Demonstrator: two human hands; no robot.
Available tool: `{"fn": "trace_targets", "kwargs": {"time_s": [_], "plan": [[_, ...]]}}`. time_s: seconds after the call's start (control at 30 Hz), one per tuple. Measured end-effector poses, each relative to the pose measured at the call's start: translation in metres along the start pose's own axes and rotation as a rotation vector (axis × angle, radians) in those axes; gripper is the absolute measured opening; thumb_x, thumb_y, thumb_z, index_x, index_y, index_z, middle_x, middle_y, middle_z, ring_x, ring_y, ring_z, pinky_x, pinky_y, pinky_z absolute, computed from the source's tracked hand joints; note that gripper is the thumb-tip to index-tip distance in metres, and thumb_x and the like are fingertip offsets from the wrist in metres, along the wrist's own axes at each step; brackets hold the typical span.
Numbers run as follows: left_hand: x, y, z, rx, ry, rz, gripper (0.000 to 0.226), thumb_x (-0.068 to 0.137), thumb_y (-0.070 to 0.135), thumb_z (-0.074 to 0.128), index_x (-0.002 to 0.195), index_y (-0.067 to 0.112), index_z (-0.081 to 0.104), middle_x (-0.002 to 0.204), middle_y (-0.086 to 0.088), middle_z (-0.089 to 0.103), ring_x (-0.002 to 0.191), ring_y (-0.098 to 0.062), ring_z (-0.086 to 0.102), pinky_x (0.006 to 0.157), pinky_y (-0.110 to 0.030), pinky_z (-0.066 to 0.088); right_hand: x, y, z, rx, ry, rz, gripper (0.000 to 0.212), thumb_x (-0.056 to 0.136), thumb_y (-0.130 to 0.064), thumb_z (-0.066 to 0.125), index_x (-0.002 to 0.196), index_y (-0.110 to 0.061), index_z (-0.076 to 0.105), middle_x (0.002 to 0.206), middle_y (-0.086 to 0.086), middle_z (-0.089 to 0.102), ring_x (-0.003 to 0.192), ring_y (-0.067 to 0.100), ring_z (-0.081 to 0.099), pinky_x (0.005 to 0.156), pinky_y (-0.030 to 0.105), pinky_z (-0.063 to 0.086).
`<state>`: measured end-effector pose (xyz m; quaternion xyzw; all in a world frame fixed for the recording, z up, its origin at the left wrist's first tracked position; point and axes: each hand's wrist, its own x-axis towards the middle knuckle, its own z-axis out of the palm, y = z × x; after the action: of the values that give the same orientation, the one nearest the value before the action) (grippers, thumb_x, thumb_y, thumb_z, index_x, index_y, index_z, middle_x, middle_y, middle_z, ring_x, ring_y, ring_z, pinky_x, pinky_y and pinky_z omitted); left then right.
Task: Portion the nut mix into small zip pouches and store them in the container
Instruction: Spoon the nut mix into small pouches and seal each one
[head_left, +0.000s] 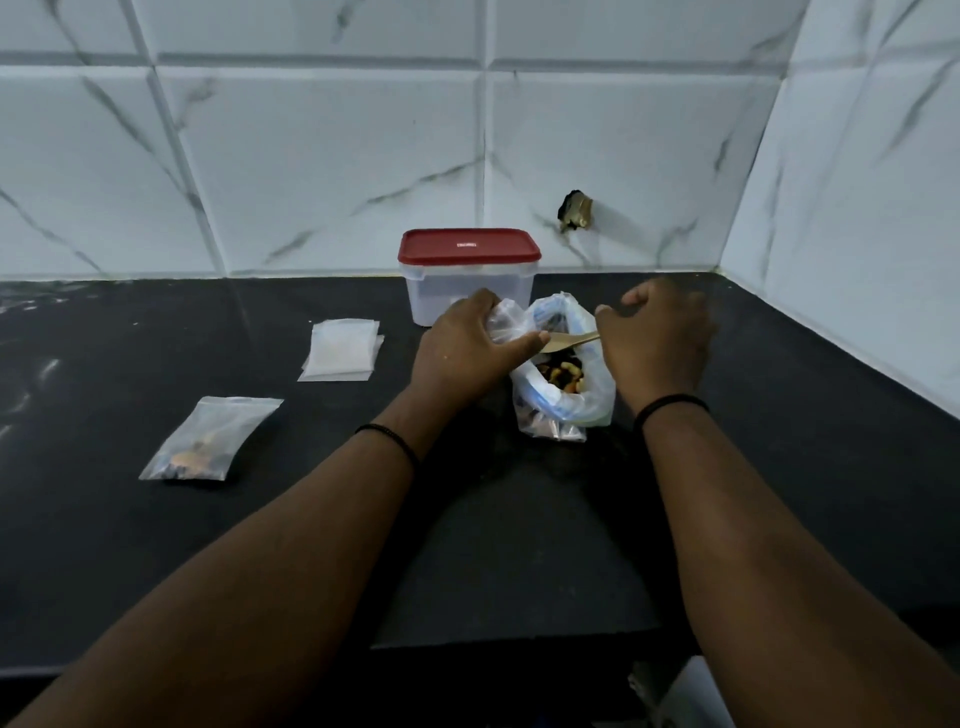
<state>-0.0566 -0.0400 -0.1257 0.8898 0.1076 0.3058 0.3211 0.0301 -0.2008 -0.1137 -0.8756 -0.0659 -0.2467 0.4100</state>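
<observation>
Scooping stage: left hand (462, 353) grips the nut bag (563, 384) open, right hand (657, 338) pinches the spoon (569, 340) (next, tip into a pouch (340, 351)).

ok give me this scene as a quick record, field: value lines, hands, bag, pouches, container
left hand: left hand grips the rim of the clear plastic bag of nut mix, holding it open
right hand: right hand holds the pale wooden spoon over the bag's mouth
filled pouch: small clear zip pouch with nuts lies flat at the left
empty pouches: stack of clear empty zip pouches beside the container
container: translucent plastic container with red lid, lid on, behind the bag
surface: black countertop
</observation>
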Motion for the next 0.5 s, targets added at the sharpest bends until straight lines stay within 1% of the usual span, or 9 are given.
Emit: {"fn": "trace_targets", "kwargs": {"time_s": [0.07, 0.13, 0.17, 0.23, 0.27, 0.33, 0.4, 0.47, 0.5], "plan": [[0.001, -0.002, 0.001, 0.022, -0.050, -0.034, 0.047, 0.076, 0.065, 0.070, 0.099, 0.026, 0.056, 0.092, 0.006, 0.067, 0.082, -0.011, 0.064, 0.074, -0.039, 0.057, 0.002, 0.000, 0.001, -0.069, -0.065, 0.040, 0.037, 0.082, -0.044, 0.069, 0.110, -0.020, 0.064, 0.123, 0.013, 0.058, 0.115, 0.036, 0.055, 0.092, 0.040, 0.049], [0.001, -0.002, 0.000, 0.014, -0.065, -0.054, 0.048, 0.077, 0.065, 0.070, 0.102, 0.026, 0.055, 0.092, 0.007, 0.067, 0.082, -0.010, 0.064, 0.073, -0.036, 0.056, 0.005, 0.000, 0.004, -0.067, -0.155, 0.079, 0.045, 0.084, -0.046, 0.068, 0.117, -0.016, 0.059, 0.125, 0.015, 0.057, 0.117, 0.037, 0.054, 0.092, 0.040, 0.046], [0.001, -0.003, -0.001, 0.004, -0.071, -0.057, 0.048, 0.076, 0.064, 0.070, 0.102, 0.026, 0.056, 0.092, 0.008, 0.067, 0.082, -0.009, 0.064, 0.072, -0.035, 0.055, 0.006, 0.002, 0.006, -0.052, -0.193, 0.082, 0.046, 0.085, -0.045, 0.067, 0.117, -0.014, 0.058, 0.124, 0.014, 0.060, 0.115, 0.036, 0.056, 0.090, 0.038, 0.046], [-0.001, -0.003, -0.002, -0.010, -0.086, -0.061, 0.048, 0.076, 0.063, 0.072, 0.102, 0.026, 0.056, 0.091, 0.009, 0.067, 0.082, -0.009, 0.065, 0.071, -0.032, 0.053, 0.007, 0.004, 0.008, 0.012, -0.226, 0.068, 0.040, 0.087, -0.038, 0.068, 0.115, -0.012, 0.060, 0.118, 0.010, 0.065, 0.110, 0.031, 0.061, 0.082, 0.032, 0.045], [-0.002, -0.003, -0.002, -0.016, -0.093, -0.065, 0.046, 0.076, 0.062, 0.073, 0.101, 0.026, 0.056, 0.091, 0.009, 0.067, 0.082, -0.008, 0.065, 0.070, -0.030, 0.052, 0.007, 0.004, 0.008, 0.047, -0.215, 0.059, 0.035, 0.087, -0.033, 0.069, 0.114, -0.013, 0.061, 0.115, 0.007, 0.067, 0.107, 0.028, 0.062, 0.078, 0.029, 0.043], [-0.002, -0.003, -0.003, -0.031, -0.099, -0.073, 0.045, 0.075, 0.059, 0.075, 0.100, 0.027, 0.055, 0.091, 0.010, 0.067, 0.081, -0.007, 0.064, 0.068, -0.028, 0.050, 0.007, 0.001, 0.006, 0.129, -0.157, 0.029, 0.028, 0.088, -0.024, 0.070, 0.112, -0.015, 0.061, 0.108, 0.003, 0.067, 0.100, 0.023, 0.063, 0.074, 0.025, 0.038], [-0.002, -0.002, -0.002, -0.050, -0.105, -0.085, 0.045, 0.074, 0.057, 0.077, 0.098, 0.027, 0.054, 0.089, 0.010, 0.067, 0.079, -0.006, 0.064, 0.067, -0.028, 0.051, 0.006, -0.004, 0.005, 0.229, -0.104, -0.016, 0.028, 0.086, -0.016, 0.073, 0.111, -0.017, 0.060, 0.099, -0.003, 0.063, 0.091, 0.017, 0.062, 0.070, 0.022, 0.039], [-0.002, -0.002, -0.001, -0.079, -0.124, -0.103, 0.045, 0.073, 0.055, 0.078, 0.099, 0.026, 0.055, 0.090, 0.010, 0.067, 0.081, -0.007, 0.065, 0.069, -0.029, 0.053, 0.004, -0.009, 0.005, 0.340, -0.089, -0.056, 0.033, 0.082, -0.013, 0.078, 0.109, -0.018, 0.059, 0.096, -0.006, 0.062, 0.085, 0.011, 0.061, 0.063, 0.014, 0.041], [-0.002, -0.001, 0.000, -0.096, -0.134, -0.116, 0.045, 0.073, 0.053, 0.079, 0.101, 0.026, 0.056, 0.092, 0.010, 0.067, 0.082, -0.007, 0.065, 0.071, -0.030, 0.054, 0.003, -0.011, 0.007, 0.390, -0.098, -0.064, 0.033, 0.080, -0.013, 0.079, 0.106, -0.019, 0.060, 0.095, -0.006, 0.064, 0.082, 0.009, 0.062, 0.063, 0.010, 0.043]]}}
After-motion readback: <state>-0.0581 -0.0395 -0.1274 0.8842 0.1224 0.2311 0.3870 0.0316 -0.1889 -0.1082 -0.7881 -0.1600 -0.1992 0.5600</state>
